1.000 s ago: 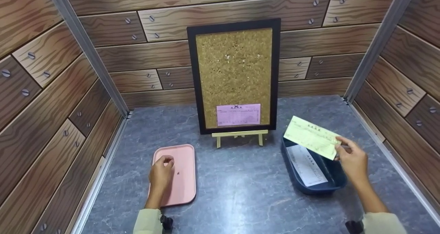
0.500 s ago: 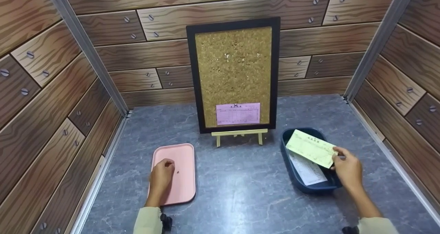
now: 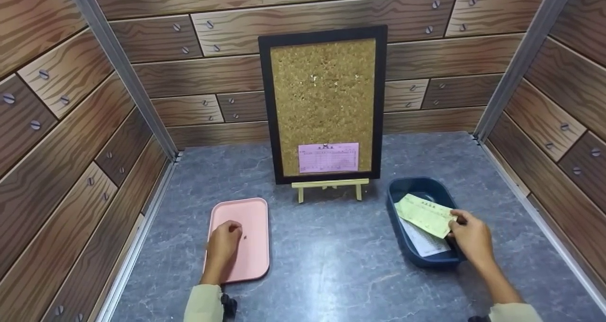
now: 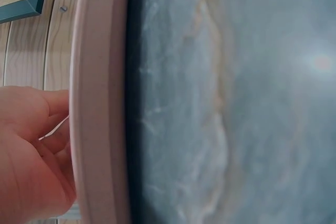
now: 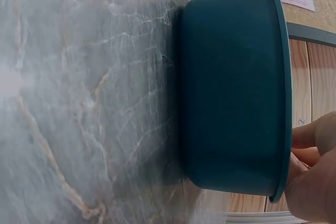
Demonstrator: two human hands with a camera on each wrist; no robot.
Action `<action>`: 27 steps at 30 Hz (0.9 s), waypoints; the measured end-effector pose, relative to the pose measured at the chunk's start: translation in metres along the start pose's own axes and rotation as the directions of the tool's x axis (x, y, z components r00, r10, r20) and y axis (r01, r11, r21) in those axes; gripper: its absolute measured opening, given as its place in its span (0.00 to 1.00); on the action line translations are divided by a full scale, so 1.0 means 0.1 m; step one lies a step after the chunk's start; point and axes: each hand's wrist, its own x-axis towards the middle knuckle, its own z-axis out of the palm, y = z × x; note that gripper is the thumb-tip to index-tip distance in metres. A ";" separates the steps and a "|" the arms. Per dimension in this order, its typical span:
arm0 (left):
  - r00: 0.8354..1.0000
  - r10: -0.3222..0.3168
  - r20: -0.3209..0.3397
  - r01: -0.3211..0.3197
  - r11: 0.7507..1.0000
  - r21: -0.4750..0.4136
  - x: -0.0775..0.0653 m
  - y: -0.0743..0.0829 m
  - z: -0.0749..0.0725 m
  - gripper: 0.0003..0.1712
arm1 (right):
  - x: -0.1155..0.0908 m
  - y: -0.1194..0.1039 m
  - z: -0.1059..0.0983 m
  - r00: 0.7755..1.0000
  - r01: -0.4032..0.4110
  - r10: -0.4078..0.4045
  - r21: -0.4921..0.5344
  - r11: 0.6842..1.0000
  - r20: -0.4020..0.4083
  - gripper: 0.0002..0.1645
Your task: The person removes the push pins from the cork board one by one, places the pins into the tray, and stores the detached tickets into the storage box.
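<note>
The right hand (image 3: 473, 237) pinches the right end of a yellow-green slip (image 3: 425, 215) with its thumb and fingers. The slip is tilted, its left end reaching across to the left side of a dark blue bin (image 3: 416, 185). It hides part of a white slip (image 3: 428, 243) that lies in the bin — I cannot tell if the two slips touch. The bin stands near the right edge of the worktop (image 3: 322, 246).

The left hand (image 3: 221, 244) is over the left side of a pink tray (image 3: 255, 260), its fingers bent and the tips close to the thumb. I cannot tell if it pinches something small; in the left wrist view the tray's rim hides the fingertips. A tiny dark bit (image 3: 245, 237) lies on the tray, just beside that hand. The tray is toward the left edge of the worktop.

Between the bin and the tray, by the back edge, a cork board (image 3: 326, 109) with a black frame leans on a little pale yellow stand (image 3: 330, 183). A light purple slip (image 3: 328, 158) is on the cork, near the bottom edge. Both arms have pale green sleeves (image 3: 203, 303).
</note>
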 end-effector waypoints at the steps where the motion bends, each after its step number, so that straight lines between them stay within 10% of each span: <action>1: 1.000 -0.004 0.004 0.004 1.000 0.000 0.00 0.00 0.00 0.07 | -0.01 0.00 0.00 1.000 0.006 -0.006 -0.001 1.000 0.004 0.18; 27: 0.995 0.029 -0.094 -0.035 0.998 -0.057 0.16 0.58 -0.03 0.11 | 0.12 -0.23 -0.07 0.998 0.040 -0.041 -0.020 0.999 -0.055 0.20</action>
